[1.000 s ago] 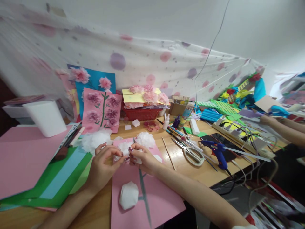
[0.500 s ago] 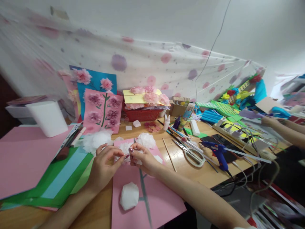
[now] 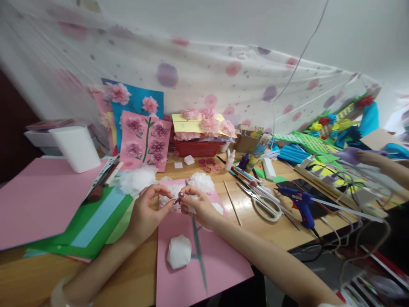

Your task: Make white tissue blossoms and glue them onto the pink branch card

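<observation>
My left hand (image 3: 149, 211) and my right hand (image 3: 200, 207) meet above the pink sheet (image 3: 220, 268), thumbs and fingers pinched close together. White tissue paper (image 3: 168, 197) shows between and behind the fingertips; the fingers hide part of it. A fluffy white tissue flower (image 3: 202, 182) lies just beyond my right hand. Larger ruffled white tissue (image 3: 136, 180) sits beyond my left hand. Nearer to me on the sheet, beside a painted grey-green stem (image 3: 200, 256), rests a rounded stack of white paper (image 3: 179, 252).
To the right lie a wooden stick (image 3: 232, 202), scissors (image 3: 266, 207) and a blue glue gun (image 3: 303, 204) with cables behind it. Coloured sheets (image 3: 41, 196) cover the left side. A red basket (image 3: 198, 149) stands at the back. Another person's arm (image 3: 383, 164) reaches in at right.
The view has shifted, so the scene sits slightly further right and higher. My hands stay pinched together, with the fingers slightly moved. The other person's hand now has purple material at it.
</observation>
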Tool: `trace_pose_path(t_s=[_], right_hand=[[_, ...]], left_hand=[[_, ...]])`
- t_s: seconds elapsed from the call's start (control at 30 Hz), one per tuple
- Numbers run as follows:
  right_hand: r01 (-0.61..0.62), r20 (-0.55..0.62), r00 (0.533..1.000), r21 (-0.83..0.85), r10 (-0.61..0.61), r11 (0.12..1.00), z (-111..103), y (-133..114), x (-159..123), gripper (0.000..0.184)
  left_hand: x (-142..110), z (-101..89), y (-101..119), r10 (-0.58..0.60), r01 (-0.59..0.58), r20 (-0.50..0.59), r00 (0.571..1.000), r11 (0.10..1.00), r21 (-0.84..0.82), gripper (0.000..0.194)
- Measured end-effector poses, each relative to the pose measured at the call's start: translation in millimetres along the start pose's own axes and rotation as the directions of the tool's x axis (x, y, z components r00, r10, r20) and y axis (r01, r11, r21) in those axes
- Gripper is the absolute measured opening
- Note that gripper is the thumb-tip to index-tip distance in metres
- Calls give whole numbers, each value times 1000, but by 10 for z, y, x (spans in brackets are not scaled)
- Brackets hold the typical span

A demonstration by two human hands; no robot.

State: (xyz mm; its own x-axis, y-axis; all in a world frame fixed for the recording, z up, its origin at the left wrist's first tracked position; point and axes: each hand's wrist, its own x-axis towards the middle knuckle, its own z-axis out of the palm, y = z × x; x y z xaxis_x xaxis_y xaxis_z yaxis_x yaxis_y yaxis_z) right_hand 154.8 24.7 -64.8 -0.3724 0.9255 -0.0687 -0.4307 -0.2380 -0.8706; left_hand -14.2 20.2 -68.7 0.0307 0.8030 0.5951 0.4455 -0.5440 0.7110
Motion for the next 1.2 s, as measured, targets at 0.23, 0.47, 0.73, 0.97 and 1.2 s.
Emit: trace_pose_path(t_s=[0.23, 0.47, 0.73, 0.97, 1.2], right_hand=[[12, -12, 1000, 2, -12, 1000, 8, -10, 21, 40], [-4, 26, 1000, -144, 8, 990, 1, 23, 27, 33], [30, 14, 1000, -204, -27, 979, -26, 45, 34, 25], [37, 15, 999, -212, -35, 976, -18, 26, 25, 20], [24, 8, 1000, -207, -23, 978, -6, 19, 19, 10]], left_hand=[[36, -15, 39, -6, 6, 4, 1000, 999, -40, 20], [27, -13, 44, 37, -37, 47, 998, 999, 9, 19], [45, -41, 97, 149, -157, 73, 986, 980, 120, 17], [64, -65, 105, 259, -281, 127, 957, 937, 208, 20], [54, -58, 82, 361, -395, 167, 917, 877, 274, 23]])
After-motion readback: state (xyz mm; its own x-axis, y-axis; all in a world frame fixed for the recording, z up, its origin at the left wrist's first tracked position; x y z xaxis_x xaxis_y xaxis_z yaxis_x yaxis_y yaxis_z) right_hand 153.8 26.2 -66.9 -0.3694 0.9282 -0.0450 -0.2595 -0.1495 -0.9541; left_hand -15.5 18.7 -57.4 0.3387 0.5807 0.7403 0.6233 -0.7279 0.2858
